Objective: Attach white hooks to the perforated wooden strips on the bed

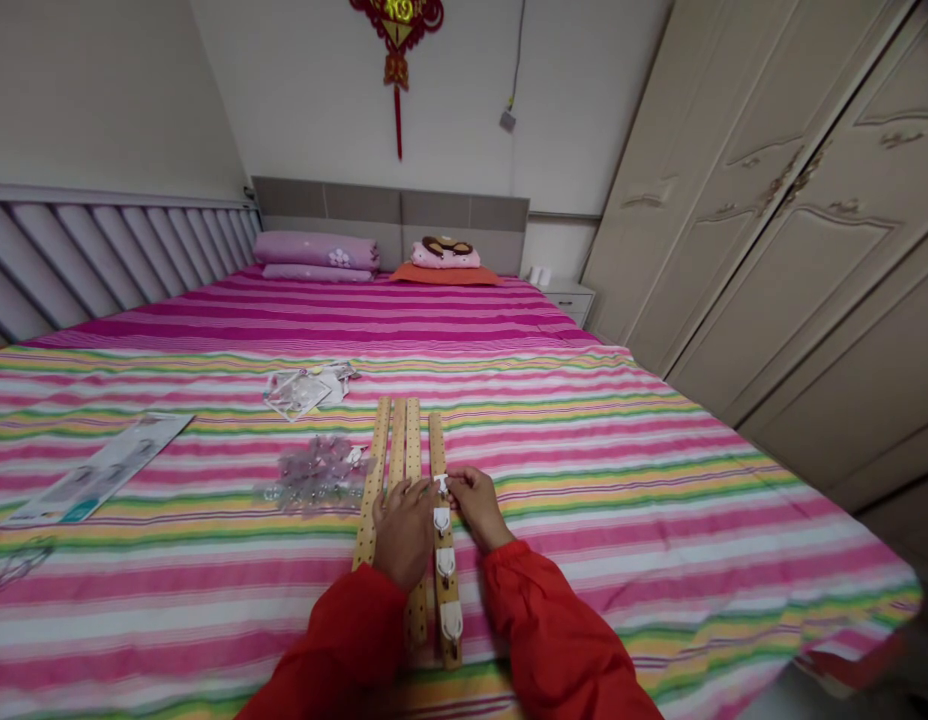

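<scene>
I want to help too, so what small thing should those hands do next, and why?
Probably press the top white hook firmly onto the wooden strip. The right hand is touching it, and the left hand is close beside it. The three hooks below already sit in a line along that strip.

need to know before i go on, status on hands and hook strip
Left hand resting on wooden strips. Right hand at top white hook on end strip. Clear plastic heap left of strips, not between the hands.
</scene>
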{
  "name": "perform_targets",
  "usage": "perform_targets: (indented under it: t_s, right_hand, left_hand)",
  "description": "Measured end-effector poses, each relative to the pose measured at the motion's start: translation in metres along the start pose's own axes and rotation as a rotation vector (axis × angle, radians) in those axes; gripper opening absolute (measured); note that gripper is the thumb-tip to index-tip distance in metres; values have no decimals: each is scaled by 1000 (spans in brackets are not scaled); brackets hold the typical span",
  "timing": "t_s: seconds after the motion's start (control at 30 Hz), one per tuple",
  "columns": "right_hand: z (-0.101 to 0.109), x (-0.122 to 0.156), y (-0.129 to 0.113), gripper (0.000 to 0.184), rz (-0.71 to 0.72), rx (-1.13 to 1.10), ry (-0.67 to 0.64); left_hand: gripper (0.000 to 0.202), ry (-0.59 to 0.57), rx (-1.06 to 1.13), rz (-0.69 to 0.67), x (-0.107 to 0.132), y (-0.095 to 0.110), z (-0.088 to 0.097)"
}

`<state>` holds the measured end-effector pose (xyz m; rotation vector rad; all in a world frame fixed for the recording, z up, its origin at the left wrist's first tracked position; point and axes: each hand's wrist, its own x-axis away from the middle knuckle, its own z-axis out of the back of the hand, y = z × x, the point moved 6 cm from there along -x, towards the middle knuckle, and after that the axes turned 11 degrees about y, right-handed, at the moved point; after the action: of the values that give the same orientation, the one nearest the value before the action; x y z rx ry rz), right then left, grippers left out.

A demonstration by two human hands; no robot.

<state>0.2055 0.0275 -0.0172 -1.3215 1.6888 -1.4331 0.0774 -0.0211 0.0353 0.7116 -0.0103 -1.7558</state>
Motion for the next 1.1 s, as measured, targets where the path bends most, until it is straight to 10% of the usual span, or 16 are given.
perform_targets:
  t_s: [1.1]
  right_hand:
    - [0,8,-6,30,-12,-30,-115]
  left_hand:
    - [48,-41,18,68,-2,4,1]
